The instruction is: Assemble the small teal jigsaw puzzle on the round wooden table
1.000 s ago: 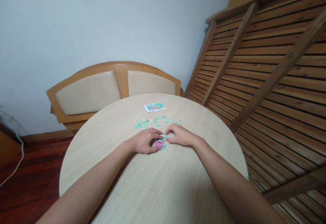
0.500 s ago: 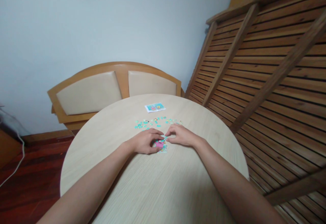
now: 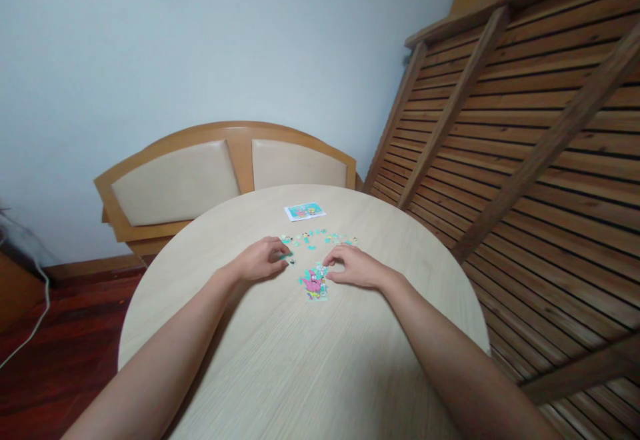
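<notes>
Half open, the left hand (image 3: 261, 258) curls beside one small puzzle piece (image 3: 293, 263).

An arched wooden headboard (image 3: 239, 160), fitted with two cream padded panels (image 3: 299, 163), stood before a pale wall (image 3: 225, 40). A slatted wooden frame (image 3: 520, 180) with diagonal battens (image 3: 453, 107) occupied the right side. At left, a white cable (image 3: 48, 297) ran down over the reddish-brown floor (image 3: 80, 337).

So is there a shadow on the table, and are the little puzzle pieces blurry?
In the head view, a soft shadow darkens the near right of the round, pale wood-grain table; in the head view, the small, flat turquoise puzzle pieces look soft-edged, too small to see clearly.
</notes>
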`<action>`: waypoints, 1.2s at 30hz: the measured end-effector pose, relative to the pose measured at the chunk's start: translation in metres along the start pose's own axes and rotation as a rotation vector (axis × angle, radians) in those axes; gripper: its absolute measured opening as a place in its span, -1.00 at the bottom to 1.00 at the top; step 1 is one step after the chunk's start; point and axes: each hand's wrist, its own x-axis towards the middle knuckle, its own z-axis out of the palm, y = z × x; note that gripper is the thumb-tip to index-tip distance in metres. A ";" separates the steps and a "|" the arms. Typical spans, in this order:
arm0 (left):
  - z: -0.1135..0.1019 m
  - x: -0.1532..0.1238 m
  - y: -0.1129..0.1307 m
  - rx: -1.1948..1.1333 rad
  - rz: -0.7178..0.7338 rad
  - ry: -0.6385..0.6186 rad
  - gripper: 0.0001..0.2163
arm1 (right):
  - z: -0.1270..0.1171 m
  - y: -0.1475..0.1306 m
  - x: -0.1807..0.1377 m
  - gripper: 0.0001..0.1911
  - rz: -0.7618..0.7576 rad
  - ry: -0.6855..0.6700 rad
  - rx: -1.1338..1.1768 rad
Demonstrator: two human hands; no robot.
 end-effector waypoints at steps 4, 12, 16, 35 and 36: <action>0.001 0.000 -0.004 0.019 0.064 -0.043 -0.73 | 0.000 0.000 0.000 -0.76 -0.007 0.003 0.006; 0.007 0.004 0.000 0.057 0.124 -0.050 -0.75 | 0.000 0.000 0.001 -0.80 -0.022 0.004 0.009; 0.007 0.005 0.003 0.044 0.124 -0.047 -0.80 | 0.002 0.000 0.002 -0.79 -0.020 0.004 0.004; 0.005 0.001 -0.010 0.065 -0.028 0.030 -0.75 | 0.001 -0.007 0.003 -0.78 -0.091 -0.023 -0.009; 0.005 0.000 -0.015 0.086 -0.069 0.055 -0.74 | 0.001 -0.007 0.003 -0.78 -0.086 -0.018 -0.009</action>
